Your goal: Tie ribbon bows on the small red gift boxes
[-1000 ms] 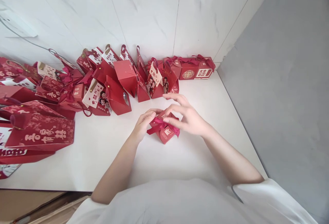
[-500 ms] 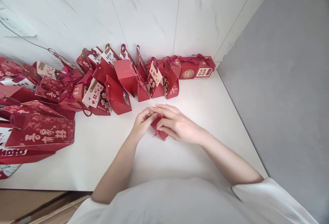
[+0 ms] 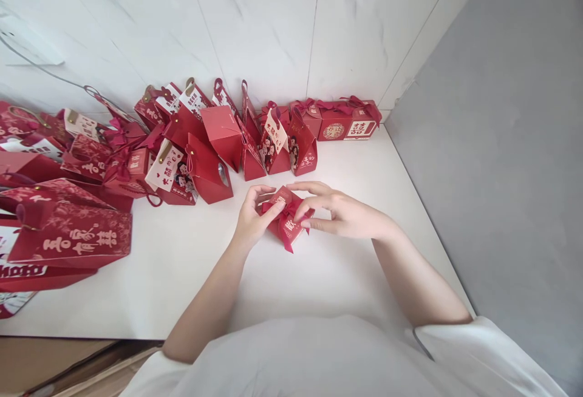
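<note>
A small red gift box [image 3: 288, 231] with gold characters lies on the white tabletop [image 3: 319, 275], tied with a dark pink ribbon [image 3: 286, 210]. My left hand [image 3: 253, 218] pinches one end of the ribbon at the box's left side, fingers curled. From the right, my right hand [image 3: 339, 212] pinches the other ribbon end between thumb and forefinger, its other fingers arched over the box. Both hands rest close together over the box.
Many red gift bags and boxes [image 3: 207, 142] crowd the back and left of the table along the white tiled wall [image 3: 255, 20]. A long red box [image 3: 348, 124] sits in the back corner. A grey wall [image 3: 501, 142] bounds the right side.
My right hand went from covering the box flat to lifting and pinching the ribbon. The box with its ribbon shows again between both hands, shifted slightly back.
</note>
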`<state>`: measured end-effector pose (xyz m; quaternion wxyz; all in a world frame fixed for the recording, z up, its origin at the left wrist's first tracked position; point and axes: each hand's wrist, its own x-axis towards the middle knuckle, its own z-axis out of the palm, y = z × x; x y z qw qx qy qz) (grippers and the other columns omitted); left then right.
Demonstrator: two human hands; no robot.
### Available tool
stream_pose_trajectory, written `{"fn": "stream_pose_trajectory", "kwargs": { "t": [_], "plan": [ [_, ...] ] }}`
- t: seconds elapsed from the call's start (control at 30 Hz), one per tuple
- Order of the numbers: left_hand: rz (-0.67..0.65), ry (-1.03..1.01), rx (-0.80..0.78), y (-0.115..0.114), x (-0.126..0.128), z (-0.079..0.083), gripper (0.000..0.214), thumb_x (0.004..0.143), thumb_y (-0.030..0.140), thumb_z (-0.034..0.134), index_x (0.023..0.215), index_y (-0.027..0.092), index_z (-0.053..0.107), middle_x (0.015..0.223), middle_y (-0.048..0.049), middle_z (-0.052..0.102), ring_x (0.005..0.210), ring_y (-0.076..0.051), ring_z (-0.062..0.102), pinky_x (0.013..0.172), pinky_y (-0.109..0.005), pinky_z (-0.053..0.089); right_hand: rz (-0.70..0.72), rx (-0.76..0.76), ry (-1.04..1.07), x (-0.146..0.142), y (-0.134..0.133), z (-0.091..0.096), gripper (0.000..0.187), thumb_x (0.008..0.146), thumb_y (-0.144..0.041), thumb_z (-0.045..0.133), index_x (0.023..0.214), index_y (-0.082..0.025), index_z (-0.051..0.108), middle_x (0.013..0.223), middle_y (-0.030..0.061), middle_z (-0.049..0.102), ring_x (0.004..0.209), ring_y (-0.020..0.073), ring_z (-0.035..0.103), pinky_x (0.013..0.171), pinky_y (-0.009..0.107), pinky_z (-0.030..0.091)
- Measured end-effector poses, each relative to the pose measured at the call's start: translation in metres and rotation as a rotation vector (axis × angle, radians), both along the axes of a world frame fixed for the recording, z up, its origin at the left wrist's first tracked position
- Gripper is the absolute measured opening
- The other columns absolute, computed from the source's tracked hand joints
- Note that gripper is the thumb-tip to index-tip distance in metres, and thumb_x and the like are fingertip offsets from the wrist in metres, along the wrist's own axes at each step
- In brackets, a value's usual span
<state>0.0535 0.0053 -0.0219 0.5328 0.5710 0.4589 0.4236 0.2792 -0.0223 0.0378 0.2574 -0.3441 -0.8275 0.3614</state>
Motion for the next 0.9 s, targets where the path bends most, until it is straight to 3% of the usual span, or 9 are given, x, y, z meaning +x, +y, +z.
{"fn": "stream_pose_trajectory", "kwargs": {
  "t": [0.13,0.23,0.33,0.4,0.53,0.73,0.83,0.9],
  "plan": [
    [-0.012,0.094,-0.009,-0.002,0.002,-0.002,0.045,0.074,0.039,0.076,0.111,0.024,0.054,0.121,-0.0059,0.06,0.118,-0.024,0.056,0.099,-0.04,0.046,-0.225,-0.063,-0.013,0.004,0.002,-0.006,0.027,0.093,-0.035,0.054,0.119,-0.029,0.056,0.144,0.005,0.047,0.134,0.0247,0.044,0.107,0.047,0.041],
    [-0.071,0.123,-0.053,-0.001,-0.001,-0.001,0.051,0.072,0.039,0.077,0.114,0.024,0.054,0.122,-0.006,0.06,0.117,-0.025,0.057,0.1,-0.042,0.047,-0.266,-0.138,-0.065,0.005,0.005,-0.012,0.038,0.093,-0.042,0.051,0.129,-0.03,0.049,0.14,0.0046,0.051,0.128,0.0243,0.05,0.106,0.047,0.041],
    [-0.175,0.119,-0.113,0.001,-0.007,0.002,0.057,0.07,0.037,0.078,0.12,0.026,0.052,0.127,-0.0064,0.057,0.117,-0.026,0.057,0.099,-0.044,0.048,-0.209,-0.231,-0.144,0.007,0.005,-0.016,0.054,0.09,-0.051,0.054,0.139,-0.032,0.041,0.145,0.0048,0.046,0.131,0.0262,0.047,0.108,0.047,0.04],
    [-0.258,0.096,-0.158,0.002,-0.013,0.005,0.065,0.07,0.034,0.079,0.127,0.029,0.048,0.135,-0.0066,0.052,0.118,-0.027,0.057,0.099,-0.044,0.049,-0.146,-0.267,-0.173,0.007,0.005,-0.017,0.075,0.082,-0.053,0.063,0.147,-0.033,0.031,0.152,0.0048,0.038,0.137,0.0282,0.04,0.11,0.047,0.038],
    [-0.469,0.05,-0.222,0.004,-0.024,0.012,0.088,0.068,0.027,0.081,0.141,0.036,0.033,0.146,-0.0075,0.04,0.123,-0.028,0.054,0.098,-0.045,0.051,-0.008,-0.236,-0.152,0.005,0.009,-0.022,0.112,0.068,-0.045,0.079,0.154,-0.035,0.007,0.161,0.0035,0.019,0.145,0.0295,0.024,0.115,0.046,0.03],
    [-0.657,0.034,-0.222,0.002,-0.028,0.017,0.106,0.069,0.023,0.081,0.15,0.038,0.015,0.144,-0.011,0.043,0.126,-0.03,0.052,0.102,-0.047,0.047,0.121,-0.245,-0.099,0.001,0.013,-0.033,0.123,0.065,-0.035,0.082,0.153,-0.038,-0.005,0.162,0.0025,0.008,0.147,0.0281,0.017,0.115,0.044,0.03],
    [-0.658,0.024,-0.194,0.002,-0.028,0.016,0.11,0.069,0.024,0.081,0.152,0.038,0.01,0.143,-0.0121,0.045,0.125,-0.031,0.053,0.103,-0.048,0.045,0.145,-0.242,-0.068,-0.001,0.012,-0.035,0.119,0.067,-0.031,0.081,0.153,-0.038,-0.001,0.158,0.0053,0.02,0.143,0.0266,0.028,0.112,0.042,0.034],
    [-0.574,0.01,-0.14,0.004,-0.027,0.014,0.102,0.074,0.029,0.077,0.152,0.037,0.012,0.141,-0.0116,0.047,0.126,-0.03,0.052,0.106,-0.048,0.042,0.109,-0.186,-0.03,-0.001,0.012,-0.033,0.112,0.069,-0.03,0.079,0.153,-0.038,0.005,0.152,0.0065,0.029,0.139,0.0258,0.035,0.111,0.043,0.036]
  ]
}}
